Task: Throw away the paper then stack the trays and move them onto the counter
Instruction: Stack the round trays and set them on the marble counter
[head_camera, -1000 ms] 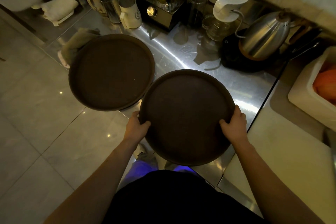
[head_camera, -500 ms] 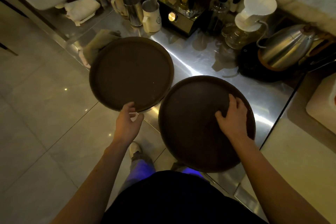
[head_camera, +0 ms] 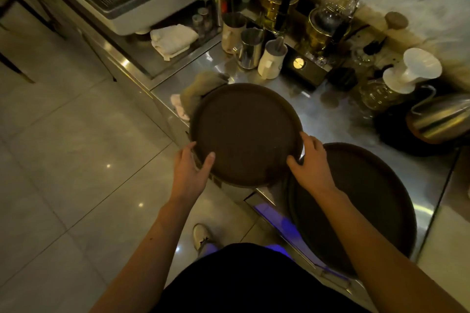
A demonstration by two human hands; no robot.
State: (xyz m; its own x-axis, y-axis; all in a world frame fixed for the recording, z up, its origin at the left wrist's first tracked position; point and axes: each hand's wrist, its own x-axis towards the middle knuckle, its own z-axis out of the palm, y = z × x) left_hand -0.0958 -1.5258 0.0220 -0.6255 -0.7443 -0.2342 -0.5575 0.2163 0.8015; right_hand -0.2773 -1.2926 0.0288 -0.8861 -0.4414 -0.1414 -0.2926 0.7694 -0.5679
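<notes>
No paper shows, and both trays sit unstacked on the steel counter (head_camera: 330,119) — the left hand (head_camera: 189,173) and right hand (head_camera: 311,162) grip the far tray (head_camera: 245,132) by its rim, the near tray (head_camera: 376,206) lying free — stacking is left.

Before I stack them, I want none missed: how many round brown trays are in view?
2. One tray sits at the steel counter's edge, held by the left hand and right hand. The other tray lies to its right, partly under the right forearm.
</notes>
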